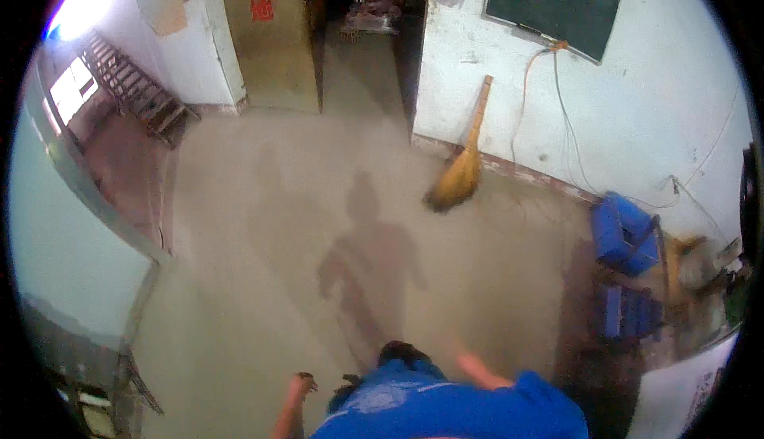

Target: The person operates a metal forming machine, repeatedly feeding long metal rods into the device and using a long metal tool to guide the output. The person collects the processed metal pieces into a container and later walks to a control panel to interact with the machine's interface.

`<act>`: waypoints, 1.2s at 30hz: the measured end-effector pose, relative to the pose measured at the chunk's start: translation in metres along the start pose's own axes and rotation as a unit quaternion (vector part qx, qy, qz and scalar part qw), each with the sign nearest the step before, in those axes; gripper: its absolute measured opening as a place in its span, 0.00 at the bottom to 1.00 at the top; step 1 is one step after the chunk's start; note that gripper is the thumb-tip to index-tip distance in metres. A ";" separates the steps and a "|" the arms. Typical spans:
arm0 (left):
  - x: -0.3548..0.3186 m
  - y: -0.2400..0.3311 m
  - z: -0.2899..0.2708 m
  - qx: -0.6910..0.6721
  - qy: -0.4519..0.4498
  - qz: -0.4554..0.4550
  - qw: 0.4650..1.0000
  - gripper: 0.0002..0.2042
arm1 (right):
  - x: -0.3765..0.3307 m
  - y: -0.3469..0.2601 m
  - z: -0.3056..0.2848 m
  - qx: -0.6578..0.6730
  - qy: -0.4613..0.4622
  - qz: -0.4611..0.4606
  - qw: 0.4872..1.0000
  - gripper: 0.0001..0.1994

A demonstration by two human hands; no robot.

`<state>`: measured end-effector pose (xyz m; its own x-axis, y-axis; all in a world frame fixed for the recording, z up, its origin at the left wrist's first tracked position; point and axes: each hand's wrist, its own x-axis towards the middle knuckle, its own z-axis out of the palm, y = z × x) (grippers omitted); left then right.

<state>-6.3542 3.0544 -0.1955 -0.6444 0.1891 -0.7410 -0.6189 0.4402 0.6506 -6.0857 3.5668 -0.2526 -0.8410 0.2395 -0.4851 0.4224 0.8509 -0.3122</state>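
Note:
My left hand [303, 382] hangs low beside my body over the bare floor, its fingers curled in. A dark patch shows at the fingers, too small to make out. On the other side my right hand [466, 359] is stretched forward past the blue sleeve, smeared by motion, so its fingers do not show clearly. Neither hand touches any of the things around the room. Ahead to the right, a straw broom [461, 170] leans on the white wall with its bristles on the floor.
An open doorway with a brownish door [274, 41] lies ahead. Blue plastic crates [626, 236] stand along the right wall, below a dark board [553, 5] and hanging cables. Wooden stairs [139, 93] rise at the far left. A pale panel [72, 240] borders the near left.

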 end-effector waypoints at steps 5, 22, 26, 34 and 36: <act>0.152 0.181 -0.007 -0.060 0.005 0.083 0.995 0.11 | 0.059 0.086 -0.048 -0.028 -0.212 0.088 0.973 0.13; 0.496 0.594 -0.036 -0.046 -0.044 -0.054 0.997 0.12 | 0.830 -0.215 -0.626 0.407 0.086 0.070 0.907 0.14; 0.614 0.754 -0.024 -0.010 -0.060 -0.045 0.997 0.09 | 0.941 -0.156 -0.585 0.104 0.121 0.005 0.987 0.10; 0.894 1.039 0.067 0.180 -0.104 0.188 0.960 0.13 | 0.921 0.045 -0.522 0.167 -0.142 0.259 0.941 0.10; 0.929 1.117 0.104 0.186 -0.099 0.163 0.964 0.14 | 0.957 0.060 -0.550 0.197 -0.162 0.308 0.916 0.11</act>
<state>-7.5975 3.8129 -0.1749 -0.6555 0.5188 -0.5488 -0.1699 0.6068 0.7765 -7.0509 4.1044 -0.2863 -0.2841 0.4115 -0.8660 0.9265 0.3502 -0.1375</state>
